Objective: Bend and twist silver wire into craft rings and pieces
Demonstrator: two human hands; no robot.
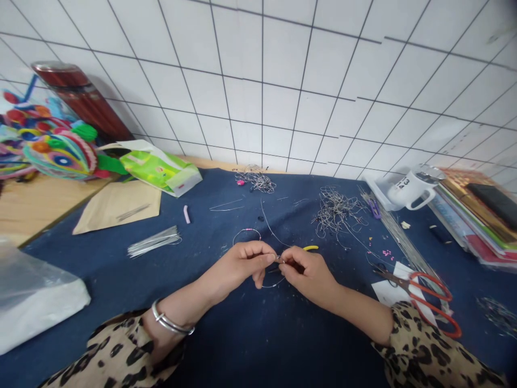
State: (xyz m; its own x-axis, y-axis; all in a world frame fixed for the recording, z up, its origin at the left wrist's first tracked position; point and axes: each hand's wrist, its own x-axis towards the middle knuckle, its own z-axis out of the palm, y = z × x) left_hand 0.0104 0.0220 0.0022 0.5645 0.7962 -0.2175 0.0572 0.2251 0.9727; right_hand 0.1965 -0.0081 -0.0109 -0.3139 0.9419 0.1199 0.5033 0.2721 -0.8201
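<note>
My left hand point(250, 260) and right hand point(310, 276) nearly meet above the dark blue cloth surface point(242, 345), fingertips pinched narrow on a thin wire loop with pink beads point(247, 230). A curved yellow handle point(311, 248) pokes out beyond my right hand, tangled silver wire point(338, 210) sits toward the far edge, red-handled metal scissors point(409, 283) toward the right; cloth stretches between my forearms.

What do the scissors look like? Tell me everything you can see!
The scissors have two big orange-red loop handles that look like plastic, spread apart, and dark blades that look like metal. They lie flat at the right side of the blue cloth, partly on top of white paper. The blades point left and the handles right. The right hand isn't touching them. I can't tell how far open the blade tips are.
</note>
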